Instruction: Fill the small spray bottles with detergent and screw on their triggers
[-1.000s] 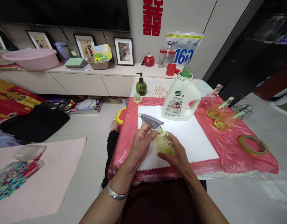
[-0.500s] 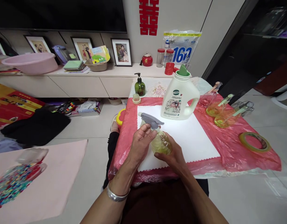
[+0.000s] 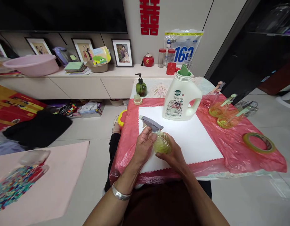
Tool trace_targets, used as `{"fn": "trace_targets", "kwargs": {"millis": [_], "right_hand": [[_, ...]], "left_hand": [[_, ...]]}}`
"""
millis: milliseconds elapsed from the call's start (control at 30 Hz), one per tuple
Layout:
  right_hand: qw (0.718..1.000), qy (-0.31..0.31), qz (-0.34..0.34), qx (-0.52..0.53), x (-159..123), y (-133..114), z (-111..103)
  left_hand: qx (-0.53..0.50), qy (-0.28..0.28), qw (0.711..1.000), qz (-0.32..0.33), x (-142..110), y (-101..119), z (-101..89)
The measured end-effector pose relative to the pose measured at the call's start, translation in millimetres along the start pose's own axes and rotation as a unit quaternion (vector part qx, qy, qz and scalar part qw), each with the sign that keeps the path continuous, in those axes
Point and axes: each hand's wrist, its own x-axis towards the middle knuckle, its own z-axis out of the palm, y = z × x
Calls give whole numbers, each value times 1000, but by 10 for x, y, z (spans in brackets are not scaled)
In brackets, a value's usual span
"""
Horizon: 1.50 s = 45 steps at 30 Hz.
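Note:
A small clear spray bottle point(image 3: 162, 143) with yellowish liquid in it is tilted above the white sheet point(image 3: 194, 141). My right hand point(image 3: 174, 153) wraps round its ribbed body. At the neck, the fingers of my left hand point(image 3: 145, 141) are closed on the collar of the grey spray head point(image 3: 151, 123), whose nozzle points left. Behind the bottle stands a large white detergent jug point(image 3: 180, 97) with a green spout insert in its open mouth. The jug's cap point(image 3: 137, 99) sits at the table's left edge, near a green pump bottle point(image 3: 141, 86).
Several spray bottles point(image 3: 225, 121) stand at the right of the table, with a roll of tape point(image 3: 259, 142) nearer me. Red plastic film point(image 3: 126, 150) covers the table. At the left is a pink surface point(image 3: 72, 163) with many colourful small pieces point(image 3: 15, 185).
The spray head has turned slightly, its back end now a little lower and further left. My left fingers have shifted slightly at the collar. The right hand keeps its hold on the bottle.

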Motion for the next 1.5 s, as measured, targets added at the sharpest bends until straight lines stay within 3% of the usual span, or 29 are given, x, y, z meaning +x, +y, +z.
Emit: {"fn": "trace_targets", "kwargs": {"millis": [200,367,533,700,967,1200,1500], "right_hand": [[1000,-5,0,5,-41,-10,-80],[998,-39,2,-41,-69,-15,-225],[996,-13,-58,67,-81,-183,-347],[992,23,-84,88,2,-322,-241],[992,52,-89,68,-24,-220,-129],[988,59,-114,87,-41,-300,-132],[977,100,-99,162,-48,-276,-57]], "left_hand": [[9,-16,1000,8,-4,-134,90],[18,4,1000,7,22,-165,91],[30,-3,999,10,-31,-193,117],[90,-10,995,30,-142,-232,227],[198,7,978,61,-224,-268,282],[140,18,984,112,-273,-327,314],[139,8,985,104,-282,-305,308]]}}
